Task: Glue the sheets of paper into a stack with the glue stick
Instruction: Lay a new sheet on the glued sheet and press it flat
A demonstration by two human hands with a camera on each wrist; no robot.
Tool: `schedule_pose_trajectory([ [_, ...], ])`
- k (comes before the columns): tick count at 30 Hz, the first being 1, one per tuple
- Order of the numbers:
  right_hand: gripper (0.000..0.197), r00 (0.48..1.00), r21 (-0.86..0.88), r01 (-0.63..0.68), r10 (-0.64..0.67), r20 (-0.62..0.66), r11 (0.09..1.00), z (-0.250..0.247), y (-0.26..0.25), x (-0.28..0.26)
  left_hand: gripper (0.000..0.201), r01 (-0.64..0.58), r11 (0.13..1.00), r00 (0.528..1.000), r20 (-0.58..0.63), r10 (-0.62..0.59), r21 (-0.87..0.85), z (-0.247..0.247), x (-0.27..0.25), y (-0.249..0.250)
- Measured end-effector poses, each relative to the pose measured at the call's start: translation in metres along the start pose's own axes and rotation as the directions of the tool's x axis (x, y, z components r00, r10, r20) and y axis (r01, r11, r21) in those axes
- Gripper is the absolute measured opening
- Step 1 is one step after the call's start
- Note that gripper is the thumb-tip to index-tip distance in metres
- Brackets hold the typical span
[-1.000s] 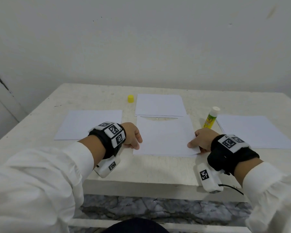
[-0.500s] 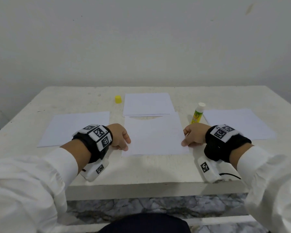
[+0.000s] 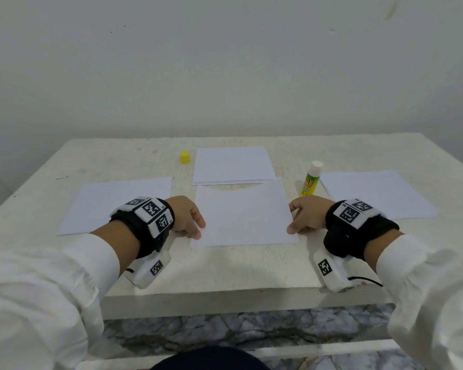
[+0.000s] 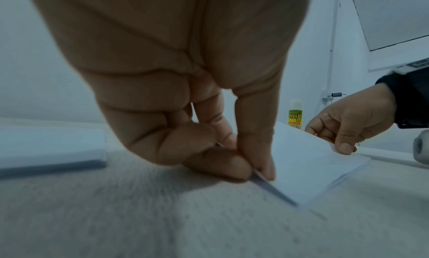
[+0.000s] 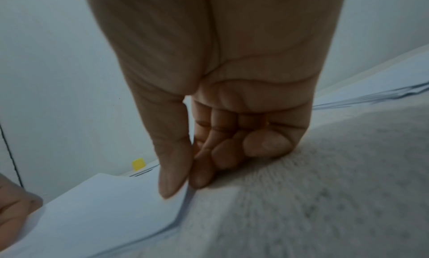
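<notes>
A white sheet of paper (image 3: 243, 214) lies on a stack at the table's middle front. My left hand (image 3: 189, 222) pinches its left edge between thumb and fingers (image 4: 257, 163). My right hand (image 3: 304, 218) pinches its right edge (image 5: 183, 190). In the left wrist view the sheet (image 4: 308, 163) is lifted slightly off the papers under it. The uncapped glue stick (image 3: 310, 181), yellow-green with a white top, stands upright just beyond my right hand. Its yellow cap (image 3: 185, 157) sits at the back left of the middle papers.
More white sheets lie at the left (image 3: 112, 204), the back middle (image 3: 231, 166) and the right (image 3: 377, 193) of the white table (image 3: 238, 271). A pale wall rises behind the table. Marble floor shows under the front edge.
The head view has shifted, so the table sits more centred. Both hands keep hold of the sheet's side edges; the hands have spread slightly apart.
</notes>
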State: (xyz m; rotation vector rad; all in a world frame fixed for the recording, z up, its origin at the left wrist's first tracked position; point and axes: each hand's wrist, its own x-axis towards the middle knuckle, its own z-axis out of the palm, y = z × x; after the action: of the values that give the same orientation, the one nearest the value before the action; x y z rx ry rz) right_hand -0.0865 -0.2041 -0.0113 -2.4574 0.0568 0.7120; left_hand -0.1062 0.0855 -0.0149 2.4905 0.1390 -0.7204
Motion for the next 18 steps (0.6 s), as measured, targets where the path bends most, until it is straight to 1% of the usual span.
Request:
schedule_pose_trajectory([
  [9, 0.033, 1.000, -0.014, 0.009, -0.009, -0.012, 1.000, 0.0027, -0.0005, -0.0020, 0.019, 0.003, 1.000, 1.000, -0.002, -0.003, 0.010, 0.0004, -0.0022, 0.0000],
  [11, 0.035, 1.000, -0.047, 0.014, -0.015, -0.022, 0.999, 0.0039, -0.0022, -0.0026, 0.019, 0.005, 1.000, 1.000, -0.004, -0.005, 0.016, 0.0005, -0.0019, 0.0009],
  [14, 0.044, 0.999, -0.088, 0.016, -0.020, -0.038, 0.996, 0.0057, -0.0058, -0.0034, 0.019, 0.012, 1.000, 1.000, -0.002, -0.012, 0.018, -0.0001, -0.0013, 0.0021],
  [18, 0.045, 0.999, -0.128, 0.012, -0.018, -0.048, 0.992, 0.0069, -0.0080, -0.0053, 0.019, 0.011, 1.000, 1.000, -0.005, -0.011, 0.017, 0.0003, -0.0011, 0.0024],
])
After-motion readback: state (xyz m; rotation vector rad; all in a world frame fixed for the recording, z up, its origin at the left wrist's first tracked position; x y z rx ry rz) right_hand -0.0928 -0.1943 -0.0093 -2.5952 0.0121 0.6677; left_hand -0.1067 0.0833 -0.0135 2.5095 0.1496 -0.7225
